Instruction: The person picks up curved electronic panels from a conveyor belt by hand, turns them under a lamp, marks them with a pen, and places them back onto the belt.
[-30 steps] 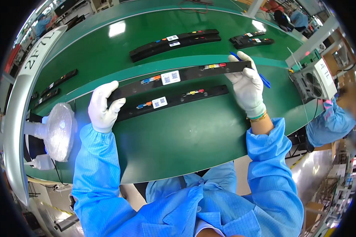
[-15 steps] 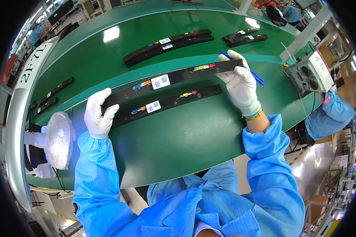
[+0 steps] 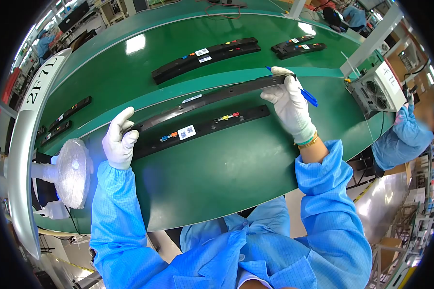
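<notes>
A long black bar point(image 3: 214, 97) is held up by its two ends, its narrow side with a small white label turned towards me. My left hand point(image 3: 118, 143), in a white glove, is closed round the left end between thumb and fingers. At the other end, my right hand point(image 3: 292, 107), also gloved, pinches the bar and keeps a blue pen point(image 3: 309, 98) tucked against it. Under the held bar, a second black bar point(image 3: 205, 128) lies on the green table point(image 3: 217, 168), with a white QR label and blue, orange, yellow and red parts.
Further back lie two long black bars point(image 3: 222, 49) and two shorter ones point(image 3: 301, 48). More bars point(image 3: 72, 110) rest at the left, near a silver arm point(image 3: 21, 144) and a plastic-wrapped round object point(image 3: 74, 171). A boxed fan unit point(image 3: 378, 89) and a co-worker point(image 3: 405, 137) are at right.
The held bar has been rolled, so its face with the QR label and coloured parts has turned out of sight and its narrow side shows. Both hands have shifted only slightly.
</notes>
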A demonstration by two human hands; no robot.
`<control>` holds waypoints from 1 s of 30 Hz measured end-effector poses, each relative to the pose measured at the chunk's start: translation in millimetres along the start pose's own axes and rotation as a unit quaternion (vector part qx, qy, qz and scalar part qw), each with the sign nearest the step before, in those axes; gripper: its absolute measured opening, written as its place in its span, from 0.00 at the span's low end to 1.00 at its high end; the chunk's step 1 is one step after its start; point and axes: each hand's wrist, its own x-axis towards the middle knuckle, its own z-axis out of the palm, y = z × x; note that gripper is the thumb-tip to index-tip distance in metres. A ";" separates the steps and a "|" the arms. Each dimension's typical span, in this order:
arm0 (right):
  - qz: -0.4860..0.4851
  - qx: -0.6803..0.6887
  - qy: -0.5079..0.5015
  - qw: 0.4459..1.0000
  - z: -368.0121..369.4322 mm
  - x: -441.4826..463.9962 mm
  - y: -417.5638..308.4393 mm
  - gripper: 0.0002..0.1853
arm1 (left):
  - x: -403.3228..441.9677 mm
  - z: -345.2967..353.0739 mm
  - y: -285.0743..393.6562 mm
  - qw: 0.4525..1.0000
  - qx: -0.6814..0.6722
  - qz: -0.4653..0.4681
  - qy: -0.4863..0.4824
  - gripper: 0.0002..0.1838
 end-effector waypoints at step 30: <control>0.004 0.004 0.022 1.000 5.2 -0.9 3.2 0.25 | 8.6 17.6 31.0 0.913 0.249 0.300 0.120 0.20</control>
